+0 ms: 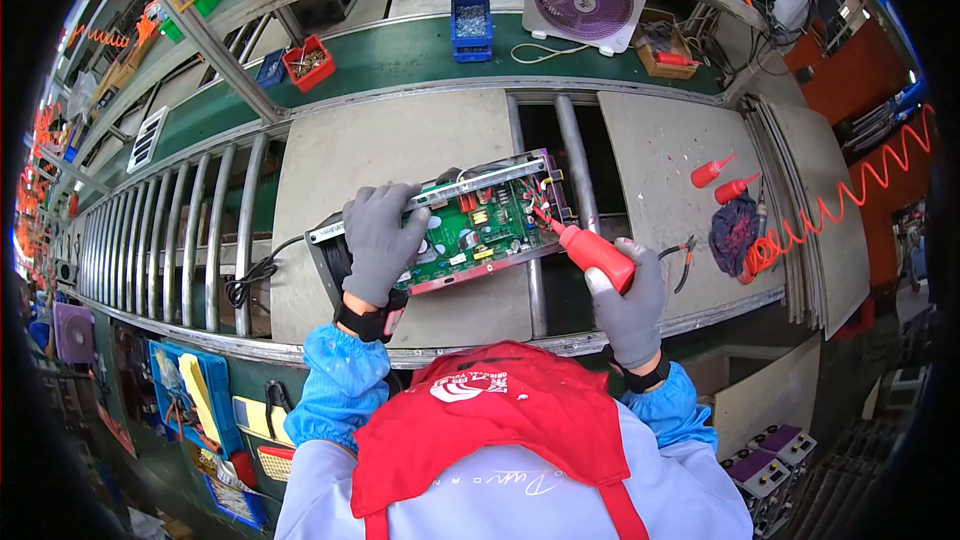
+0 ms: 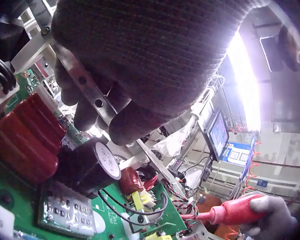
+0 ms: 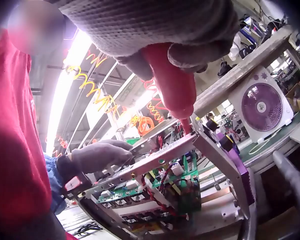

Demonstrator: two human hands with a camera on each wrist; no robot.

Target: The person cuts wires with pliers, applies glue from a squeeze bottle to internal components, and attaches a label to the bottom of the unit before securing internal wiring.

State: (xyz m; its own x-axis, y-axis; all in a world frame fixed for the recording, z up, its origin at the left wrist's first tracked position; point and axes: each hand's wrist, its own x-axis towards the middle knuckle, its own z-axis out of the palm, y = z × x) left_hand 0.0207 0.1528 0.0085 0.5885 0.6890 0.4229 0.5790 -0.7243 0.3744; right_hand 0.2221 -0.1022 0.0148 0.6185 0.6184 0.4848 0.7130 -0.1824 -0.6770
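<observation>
Red squeeze bottle (image 1: 600, 258) sits in the right hand (image 1: 632, 305), fingers curled round it, nozzle at the circuit board's (image 1: 478, 230) right end; the left hand (image 1: 382, 240) grips the metal rail (image 1: 450, 193) alongside

The gloved left hand (image 1: 382, 243) bends its fingers; the gloved right hand (image 1: 630, 305) curls, both forearms apart.

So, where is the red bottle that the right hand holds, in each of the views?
Head: the red bottle is right of centre.
Left wrist: the red bottle is at lower right.
Right wrist: the red bottle is at upper middle, tip down.
Shared landmark: the green circuit board.
</observation>
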